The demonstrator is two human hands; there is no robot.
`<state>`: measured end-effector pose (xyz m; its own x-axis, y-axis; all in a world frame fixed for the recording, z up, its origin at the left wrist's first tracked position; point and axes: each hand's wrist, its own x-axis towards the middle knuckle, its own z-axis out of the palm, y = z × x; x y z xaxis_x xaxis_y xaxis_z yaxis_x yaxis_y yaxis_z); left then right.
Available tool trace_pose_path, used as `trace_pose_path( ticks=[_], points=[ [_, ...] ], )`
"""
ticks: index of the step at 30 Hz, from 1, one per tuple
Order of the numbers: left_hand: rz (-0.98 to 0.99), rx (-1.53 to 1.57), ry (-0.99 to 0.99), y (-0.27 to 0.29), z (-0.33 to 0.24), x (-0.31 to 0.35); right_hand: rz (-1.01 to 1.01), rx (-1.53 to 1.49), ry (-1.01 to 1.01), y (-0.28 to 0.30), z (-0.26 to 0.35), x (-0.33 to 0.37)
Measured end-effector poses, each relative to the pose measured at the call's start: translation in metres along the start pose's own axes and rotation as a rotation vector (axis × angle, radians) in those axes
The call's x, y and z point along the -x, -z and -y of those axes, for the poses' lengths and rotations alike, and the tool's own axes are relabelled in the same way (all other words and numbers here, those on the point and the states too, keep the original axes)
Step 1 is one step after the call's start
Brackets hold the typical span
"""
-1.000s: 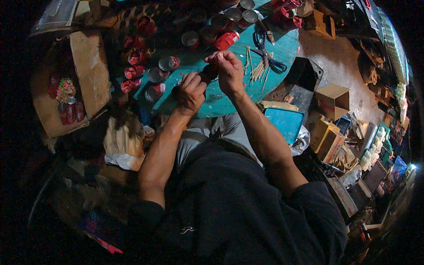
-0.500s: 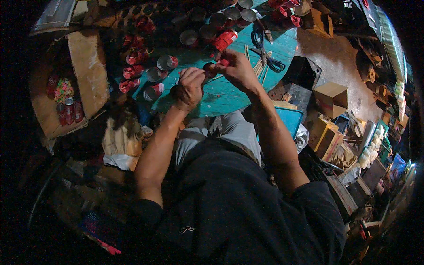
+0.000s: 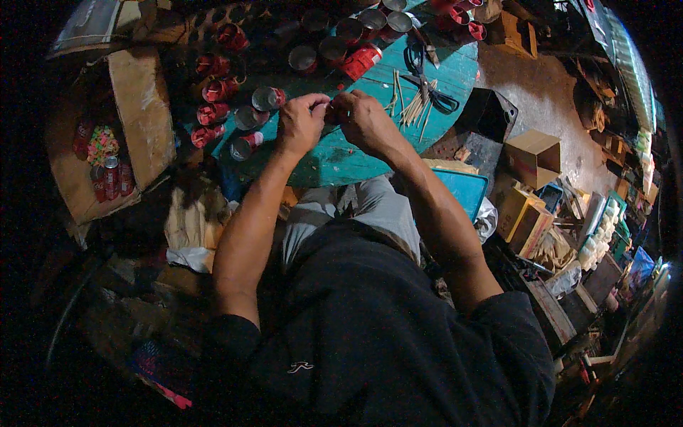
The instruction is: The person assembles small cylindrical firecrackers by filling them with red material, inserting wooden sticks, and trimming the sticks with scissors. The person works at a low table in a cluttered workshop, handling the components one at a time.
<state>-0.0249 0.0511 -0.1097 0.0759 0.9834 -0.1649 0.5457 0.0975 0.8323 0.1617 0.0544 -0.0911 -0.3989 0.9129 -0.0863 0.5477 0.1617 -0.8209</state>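
Over the turquoise table [image 3: 352, 162], my left hand [image 3: 300, 127] and my right hand [image 3: 366, 121] are close together with fingers pinched. A small dark reddish piece shows between the fingertips, but the fingers hide most of it and I cannot tell its kind. Just beyond my right hand lies a red can [image 3: 361, 62] on its side. Left of my left hand stand cut-open cans [image 3: 264, 98] with bare silvery insides. To the right of my right hand are thin wooden sticks [image 3: 415, 110] and dark-handled scissors [image 3: 442, 104].
More red cut cans [image 3: 213, 114] line the table's left side, and others [image 3: 373, 20] crowd its far edge. At the left is a cardboard box [image 3: 146, 107] with red cans and a colourful bundle. A blue tray [image 3: 461, 193] and open carton [image 3: 533, 158] lie to the right.
My right hand has turned over and drawn inward, and the red piece it showed is now mostly hidden. My left hand has risen slightly, its fingertips now meeting the right's.
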Motion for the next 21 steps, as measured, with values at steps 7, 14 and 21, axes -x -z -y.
trace_pose_path(
  ticks=[7,14,21],
  points=[
    [0.048,-0.04,0.044,0.003,-0.006,0.002,-0.051,-0.072,-0.102,0.001,0.006,-0.004],
    [-0.049,-0.211,-0.199,-0.003,0.0,0.018,-0.183,-0.667,-0.271,0.003,-0.003,-0.015],
    [-0.09,-0.031,-0.134,-0.002,-0.002,0.027,-0.375,-1.346,-0.322,-0.005,-0.003,-0.015]
  ],
)
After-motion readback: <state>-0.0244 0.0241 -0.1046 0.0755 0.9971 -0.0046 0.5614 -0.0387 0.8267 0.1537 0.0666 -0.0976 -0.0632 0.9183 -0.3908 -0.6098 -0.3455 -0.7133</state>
